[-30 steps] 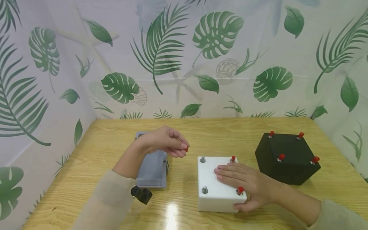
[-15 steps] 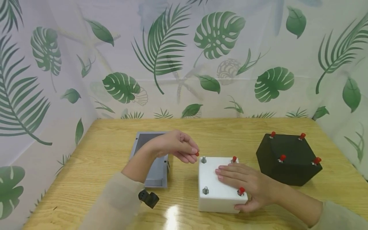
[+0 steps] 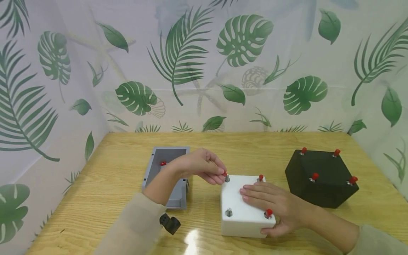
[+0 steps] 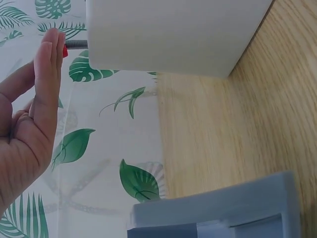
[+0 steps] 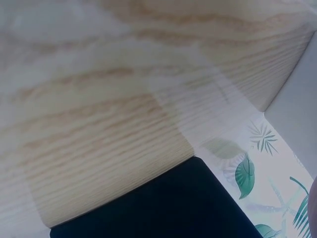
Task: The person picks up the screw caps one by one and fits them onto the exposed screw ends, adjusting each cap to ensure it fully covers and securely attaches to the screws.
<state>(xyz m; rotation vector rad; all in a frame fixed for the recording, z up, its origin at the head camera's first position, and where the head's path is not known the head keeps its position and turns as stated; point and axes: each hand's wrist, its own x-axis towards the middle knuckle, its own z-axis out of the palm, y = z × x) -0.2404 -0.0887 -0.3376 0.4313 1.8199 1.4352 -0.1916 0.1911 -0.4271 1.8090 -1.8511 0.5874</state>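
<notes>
My left hand (image 3: pixel 204 165) pinches a small red cap (image 3: pixel 225 174) between thumb and fingertips, at the tip of the far-left bolt (image 3: pixel 227 179) on a white box (image 3: pixel 234 225). In the left wrist view that cap (image 4: pixel 65 51) meets the end of the threaded bolt (image 4: pixel 77 44). The near-left bolt (image 3: pixel 228 212) is bare. Red caps sit on the far-right bolt (image 3: pixel 261 177) and the near-right bolt (image 3: pixel 268 213). My right hand (image 3: pixel 275 205) rests flat on the box top, fingers straight, thumb against its side. The right wrist view barely shows that hand.
Left of the white box stands a grey bin (image 3: pixel 183 203) with a red cap (image 3: pixel 163 163) in it, partly hidden by my left arm. A black box (image 3: pixel 318 191) with red-capped bolts is at the right. Leaf-patterned cloth (image 3: pixel 204 71) hangs behind the wooden table (image 3: pixel 255 148).
My left hand has moved right, carrying the red cap from beside the grey bin to the far-left bolt. The right hand has stayed on the white box.
</notes>
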